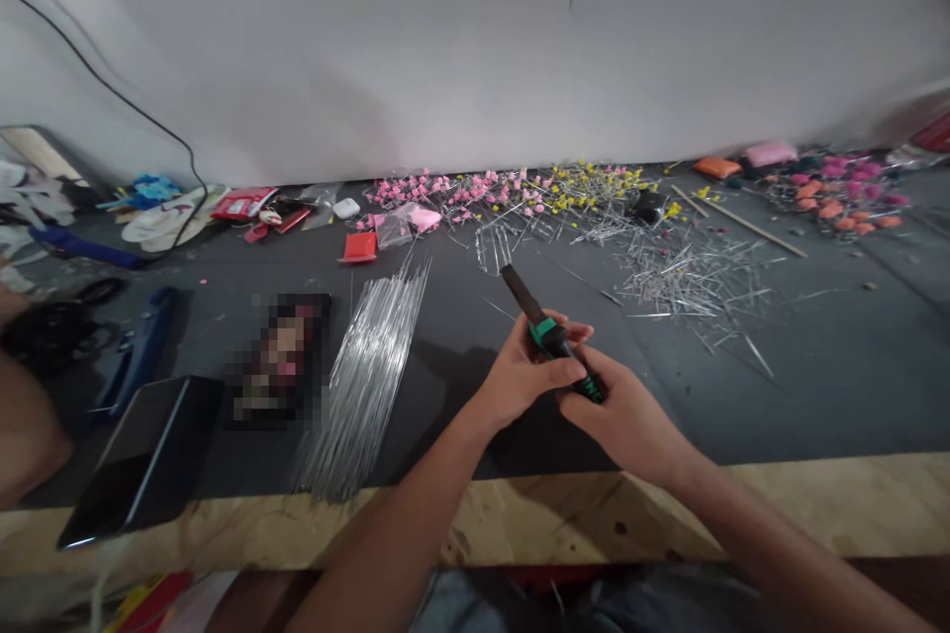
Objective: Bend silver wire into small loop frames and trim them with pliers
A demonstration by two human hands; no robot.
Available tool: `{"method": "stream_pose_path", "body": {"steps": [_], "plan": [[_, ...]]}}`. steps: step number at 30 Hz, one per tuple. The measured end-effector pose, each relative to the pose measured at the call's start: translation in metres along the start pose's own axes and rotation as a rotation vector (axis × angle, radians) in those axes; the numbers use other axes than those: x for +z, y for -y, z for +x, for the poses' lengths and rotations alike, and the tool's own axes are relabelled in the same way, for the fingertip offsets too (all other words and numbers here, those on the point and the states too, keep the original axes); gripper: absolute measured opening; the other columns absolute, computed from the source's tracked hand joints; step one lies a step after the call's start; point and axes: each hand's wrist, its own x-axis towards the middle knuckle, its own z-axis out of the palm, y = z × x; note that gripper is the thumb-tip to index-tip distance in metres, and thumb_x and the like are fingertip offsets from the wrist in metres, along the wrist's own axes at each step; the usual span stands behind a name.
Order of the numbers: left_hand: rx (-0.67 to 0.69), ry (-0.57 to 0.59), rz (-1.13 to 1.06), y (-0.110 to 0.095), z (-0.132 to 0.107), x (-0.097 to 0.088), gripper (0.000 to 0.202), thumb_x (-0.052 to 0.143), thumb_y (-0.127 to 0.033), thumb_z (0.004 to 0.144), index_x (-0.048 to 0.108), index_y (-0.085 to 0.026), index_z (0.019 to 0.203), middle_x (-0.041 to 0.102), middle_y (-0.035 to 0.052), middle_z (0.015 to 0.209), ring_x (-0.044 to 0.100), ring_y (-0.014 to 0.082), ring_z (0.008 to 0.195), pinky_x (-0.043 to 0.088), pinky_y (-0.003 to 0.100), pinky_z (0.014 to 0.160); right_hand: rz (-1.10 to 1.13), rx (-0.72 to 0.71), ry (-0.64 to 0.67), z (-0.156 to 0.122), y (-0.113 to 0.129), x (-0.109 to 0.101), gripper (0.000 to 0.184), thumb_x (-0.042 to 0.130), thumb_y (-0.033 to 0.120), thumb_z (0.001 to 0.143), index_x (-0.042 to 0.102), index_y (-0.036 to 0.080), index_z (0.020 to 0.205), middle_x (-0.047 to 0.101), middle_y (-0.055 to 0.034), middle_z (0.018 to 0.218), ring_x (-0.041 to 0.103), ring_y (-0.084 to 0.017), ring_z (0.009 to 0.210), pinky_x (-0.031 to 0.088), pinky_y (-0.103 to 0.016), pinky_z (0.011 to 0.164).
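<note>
Both of my hands hold a black-and-green-handled tool (pixel 553 334) above the dark table covering. Its narrow, dark, flat end points away and up to the left; I cannot tell its exact kind. My left hand (pixel 523 371) is closed around the handle near the green band, with the thumb across it. At the handle's near end, my right hand (pixel 627 410) grips with bent fingers. Just beyond the tool's tip lie bent silver wires (pixel 494 249). A long bundle of straight silver wires (pixel 363 376) rests to the left of my left hand.
Pink-tipped wires (pixel 445 190) and yellow-tipped wires (pixel 594 186) line the wall. A pile of short wires (pixel 690 277) lies right. Left are a patterned phone (pixel 286 356), a dark phone-like device (pixel 144 450), a blue stapler-like tool (pixel 138 351) and another person's arm (pixel 30 415).
</note>
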Motion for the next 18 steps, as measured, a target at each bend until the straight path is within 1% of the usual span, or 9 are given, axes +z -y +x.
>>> {"method": "stream_pose_path", "body": {"steps": [3, 5, 8, 10, 11, 13, 15, 17, 18], "plan": [[-0.015, -0.072, 0.038, -0.005, -0.002, 0.002, 0.038, 0.075, -0.021, 0.059, 0.047, -0.018, 0.086, 0.067, 0.0072, 0.093, 0.061, 0.0191, 0.09, 0.045, 0.034, 0.08, 0.046, -0.025, 0.003, 0.002, -0.004, 0.01, 0.019, 0.047, 0.016, 0.071, 0.054, 0.019, 0.088, 0.051, 0.0034, 0.072, 0.045, -0.011, 0.063, 0.038, -0.022, 0.058], [-0.019, -0.09, 0.056, -0.007, -0.001, 0.002, 0.034, 0.072, -0.018, 0.062, 0.046, -0.018, 0.084, 0.067, 0.0059, 0.089, 0.062, 0.0175, 0.085, 0.046, 0.033, 0.077, 0.082, -0.029, -0.004, 0.002, -0.007, 0.013, 0.019, 0.048, 0.017, 0.072, 0.054, 0.02, 0.091, 0.054, 0.0026, 0.074, 0.048, -0.012, 0.068, 0.04, -0.023, 0.061], [-0.028, -0.088, 0.048, -0.007, -0.001, 0.001, 0.032, 0.069, -0.015, 0.062, 0.045, -0.018, 0.083, 0.067, 0.0044, 0.089, 0.062, 0.0166, 0.081, 0.046, 0.034, 0.076, 0.139, -0.007, -0.061, 0.001, -0.008, 0.017, 0.033, 0.051, 0.021, 0.073, 0.048, 0.021, 0.106, 0.059, 0.0001, 0.086, 0.054, -0.014, 0.076, 0.042, -0.025, 0.066], [-0.033, -0.092, 0.029, -0.006, -0.001, 0.0, 0.032, 0.067, -0.014, 0.062, 0.044, -0.019, 0.083, 0.067, 0.0044, 0.09, 0.063, 0.0167, 0.08, 0.047, 0.035, 0.076, 0.134, 0.043, -0.108, -0.001, -0.007, 0.019, 0.043, 0.054, 0.025, 0.073, 0.043, 0.022, 0.115, 0.06, -0.002, 0.093, 0.056, -0.015, 0.08, 0.043, -0.025, 0.066], [-0.031, -0.092, 0.025, -0.006, -0.001, 0.0, 0.032, 0.067, -0.014, 0.062, 0.043, -0.019, 0.083, 0.067, 0.0046, 0.09, 0.063, 0.017, 0.08, 0.047, 0.036, 0.077, 0.114, 0.074, -0.113, -0.001, -0.006, 0.02, 0.046, 0.054, 0.026, 0.073, 0.042, 0.023, 0.117, 0.06, -0.0026, 0.094, 0.056, -0.016, 0.08, 0.043, -0.025, 0.066], [-0.011, -0.093, 0.044, -0.007, -0.002, 0.001, 0.03, 0.066, -0.014, 0.061, 0.043, -0.019, 0.081, 0.067, 0.0053, 0.089, 0.063, 0.0176, 0.083, 0.046, 0.035, 0.077, 0.043, 0.131, -0.075, -0.004, -0.005, 0.02, 0.041, 0.053, 0.027, 0.074, 0.045, 0.022, 0.114, 0.061, -0.0024, 0.089, 0.056, -0.015, 0.074, 0.042, -0.025, 0.062], [0.02, -0.105, 0.082, -0.007, -0.002, 0.003, 0.028, 0.065, -0.014, 0.062, 0.044, -0.018, 0.079, 0.067, 0.005, 0.084, 0.062, 0.017, 0.084, 0.046, 0.033, 0.078, -0.043, 0.16, -0.021, -0.006, -0.005, 0.018, 0.029, 0.049, 0.025, 0.075, 0.052, 0.02, 0.103, 0.06, -0.0004, 0.075, 0.051, -0.013, 0.062, 0.038, -0.024, 0.055], [0.037, -0.13, 0.111, -0.007, -0.003, 0.005, 0.026, 0.065, -0.016, 0.064, 0.043, -0.018, 0.077, 0.067, 0.003, 0.077, 0.063, 0.016, 0.08, 0.046, 0.031, 0.076, -0.1, 0.153, 0.006, -0.008, -0.005, 0.016, 0.022, 0.046, 0.022, 0.074, 0.055, 0.019, 0.094, 0.055, 0.0016, 0.065, 0.044, -0.011, 0.053, 0.034, -0.023, 0.049], [0.039, -0.142, 0.12, -0.007, -0.003, 0.007, 0.026, 0.065, -0.017, 0.064, 0.043, -0.018, 0.077, 0.066, 0.0017, 0.073, 0.063, 0.0157, 0.076, 0.047, 0.032, 0.074, -0.113, 0.14, 0.011, -0.008, -0.005, 0.015, 0.022, 0.045, 0.019, 0.073, 0.055, 0.019, 0.093, 0.053, 0.0024, 0.063, 0.042, -0.01, 0.051, 0.032, -0.023, 0.047]]}}
